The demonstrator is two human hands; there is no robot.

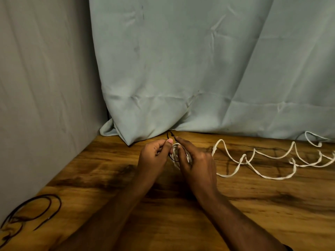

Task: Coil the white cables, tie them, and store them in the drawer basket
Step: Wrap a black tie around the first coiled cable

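Fingers of both hands are curled tight: left hand (pixel 154 153) pinches a thin dark tie (pixel 169 136), right hand (pixel 195 160) grips the coiled white cable (pixel 175 151) above the wooden table (pixel 253 205). Another white cable (pixel 272 160) sprawls loose to the right.

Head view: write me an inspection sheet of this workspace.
Surface: wooden table, dark grain patches.
Job's things: coiled white cable held between both hands, thin dark tie looped round it; no drawer basket seen.
Clutter: spare dark ties at the table's near left edge.
Hands: left hand pinches the tie; right hand grips the coil.
Cables: loose white cable sprawled uncoiled on the right.
Surroundings: pale blue cloth behind, grey cloth on the left.
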